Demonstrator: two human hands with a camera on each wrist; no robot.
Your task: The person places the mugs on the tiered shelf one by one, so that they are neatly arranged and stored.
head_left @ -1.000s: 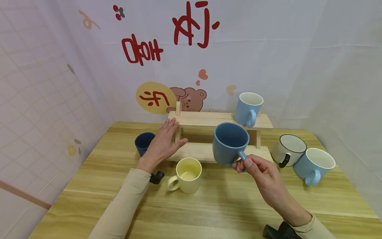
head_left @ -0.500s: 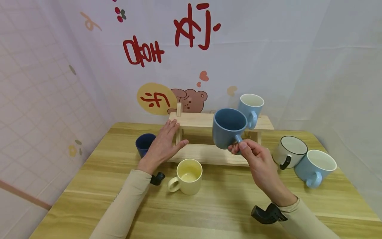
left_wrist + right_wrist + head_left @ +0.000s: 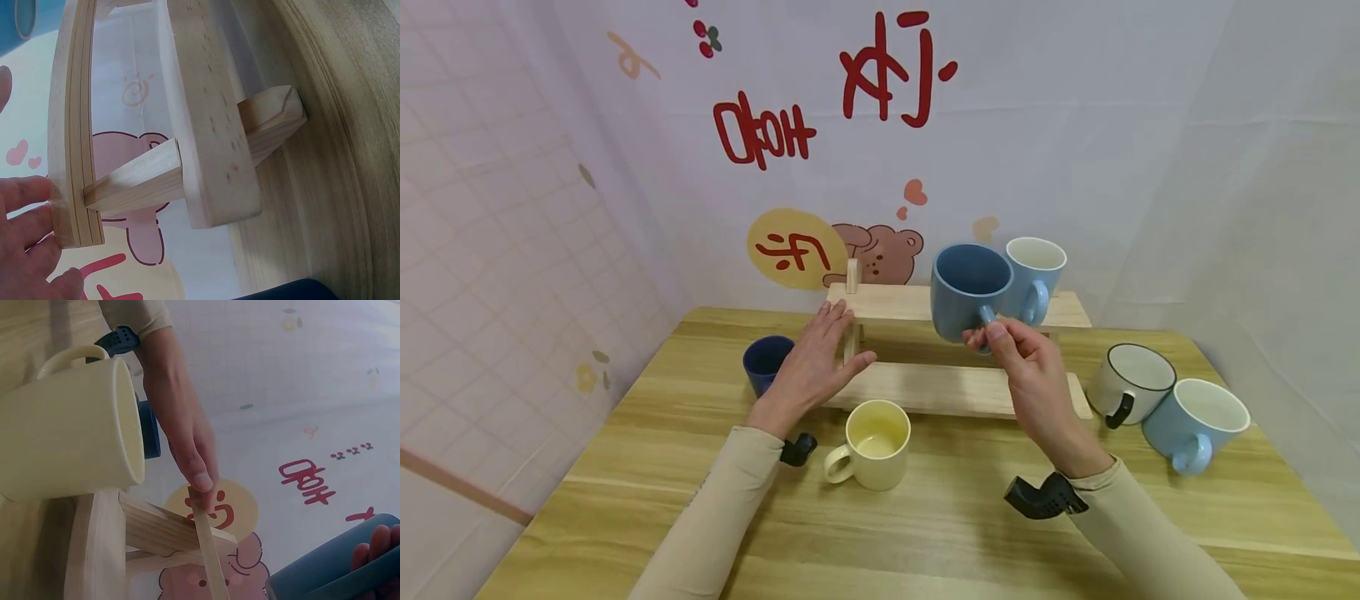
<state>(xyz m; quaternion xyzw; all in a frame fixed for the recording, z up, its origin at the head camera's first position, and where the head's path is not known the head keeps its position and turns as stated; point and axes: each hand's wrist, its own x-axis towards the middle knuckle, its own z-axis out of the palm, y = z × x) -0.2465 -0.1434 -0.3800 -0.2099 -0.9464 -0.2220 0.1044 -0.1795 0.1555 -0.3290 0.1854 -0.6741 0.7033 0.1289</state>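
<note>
My right hand (image 3: 1037, 379) pinches the handle of a dusky-blue mug (image 3: 958, 312), holding it upright. In the head view this mug overlaps the upper board of a two-tier wooden rack (image 3: 887, 304); whether it touches the board I cannot tell. The right wrist view shows the mug's side (image 3: 350, 553) and a few fingertips. My left hand (image 3: 808, 371) rests against the left end of the upper board, fingers extended, as the left wrist view also shows at the board's edge (image 3: 75, 219). A light-blue mug (image 3: 1022, 287) stands on the upper board's right, partly covered by the held mug.
A yellow mug (image 3: 877, 454) stands before the rack. A dark-blue cup (image 3: 763, 362) sits left, partly hidden by my left hand. Right of the rack are a white mug with a black rim (image 3: 1123, 387) and another light-blue mug (image 3: 1183, 429). A printed cloth (image 3: 1075, 150) hangs behind.
My right hand has lifted the dusky-blue mug and carried it forward, from before the lower tier to the upper board's height. The left hand stays at the rack's end.
</note>
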